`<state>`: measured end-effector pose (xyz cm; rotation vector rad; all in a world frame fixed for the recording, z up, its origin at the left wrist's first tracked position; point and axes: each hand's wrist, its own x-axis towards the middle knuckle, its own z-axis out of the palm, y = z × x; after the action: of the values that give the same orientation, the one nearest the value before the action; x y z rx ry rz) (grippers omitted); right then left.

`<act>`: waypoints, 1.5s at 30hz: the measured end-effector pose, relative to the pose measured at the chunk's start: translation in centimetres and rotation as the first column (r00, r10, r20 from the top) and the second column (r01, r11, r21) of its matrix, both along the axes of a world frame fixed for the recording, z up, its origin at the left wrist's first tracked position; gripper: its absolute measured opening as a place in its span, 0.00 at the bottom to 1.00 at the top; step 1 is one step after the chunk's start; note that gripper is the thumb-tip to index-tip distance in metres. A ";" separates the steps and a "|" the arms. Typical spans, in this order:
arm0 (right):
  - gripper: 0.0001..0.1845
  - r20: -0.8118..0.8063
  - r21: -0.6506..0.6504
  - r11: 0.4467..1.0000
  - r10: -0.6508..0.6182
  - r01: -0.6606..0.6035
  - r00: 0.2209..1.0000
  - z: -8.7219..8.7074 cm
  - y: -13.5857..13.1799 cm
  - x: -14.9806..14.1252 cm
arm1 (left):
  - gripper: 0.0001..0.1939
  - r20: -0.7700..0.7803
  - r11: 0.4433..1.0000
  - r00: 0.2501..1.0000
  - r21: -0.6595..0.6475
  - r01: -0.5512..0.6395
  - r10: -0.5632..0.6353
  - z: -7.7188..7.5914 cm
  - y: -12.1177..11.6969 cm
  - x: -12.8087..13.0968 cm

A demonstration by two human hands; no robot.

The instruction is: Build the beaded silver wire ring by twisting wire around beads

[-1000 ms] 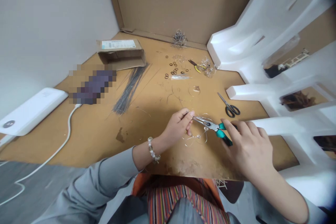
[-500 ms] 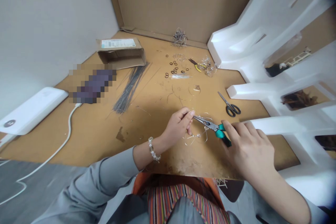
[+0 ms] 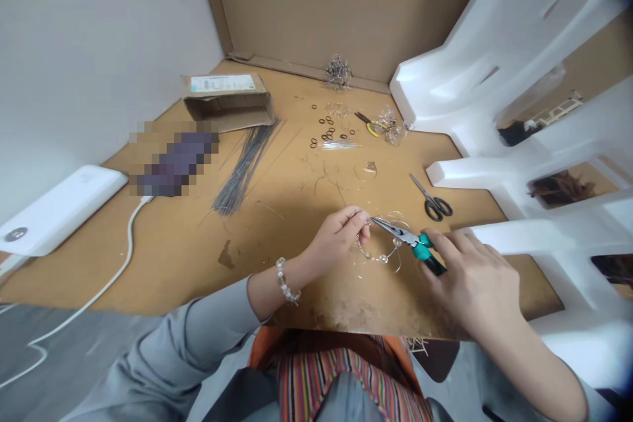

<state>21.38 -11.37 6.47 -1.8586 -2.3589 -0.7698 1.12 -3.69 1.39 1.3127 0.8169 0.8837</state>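
Note:
My left hand (image 3: 346, 232) is closed in a pinch on a loop of thin silvery wire with clear beads (image 3: 384, 258), which hangs below the fingers. Around my right hand (image 3: 475, 277) the fingers wrap the green and black handles of needle-nose pliers (image 3: 406, 236). Their narrow tips reach the wire right beside my left thumb and fingertip. Whether the jaws grip the wire is too small to tell. Loose wire ends curve out around the pliers' jaws.
Black-handled scissors (image 3: 433, 202) lie to the right, near white foam packaging (image 3: 459, 175). Farther back are yellow-handled pliers (image 3: 370, 124), dark rings (image 3: 329, 133) and a wire tangle (image 3: 338, 72). A wire bundle (image 3: 242, 175), a cardboard box (image 3: 232, 115) and a white power bank (image 3: 64, 208) are leftward.
The pliers and my right hand have shifted slightly right and down. The beaded wire loop has turned and now hangs more openly below my left fingers.

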 end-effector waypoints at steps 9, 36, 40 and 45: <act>0.12 -0.016 0.028 1.000 -0.010 0.010 1.000 -0.7 -0.3 -0.3 | 0.19 -0.061 1.000 0.998 -0.005 0.000 0.000 -0.2 0.1 0.1; 0.17 -0.021 -0.012 1.000 -0.011 0.010 1.000 -0.5 0.5 -0.4 | 0.15 0.002 0.993 0.995 -0.066 -0.097 0.097 0.4 -0.1 -0.1; 0.17 0.001 0.026 1.000 -0.016 0.016 1.000 -0.4 0.4 -0.6 | 0.15 -0.009 0.992 0.994 -0.054 -0.113 0.113 0.4 -0.1 0.0; 0.17 0.026 0.038 0.999 -0.016 0.015 1.000 -0.3 0.4 -0.7 | 0.15 -0.010 0.993 0.994 -0.051 -0.109 0.108 0.1 -0.1 0.1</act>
<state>20.64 -10.93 6.21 -1.8660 -2.3309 -0.8397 1.18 -3.81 1.49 1.2367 0.9181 0.9380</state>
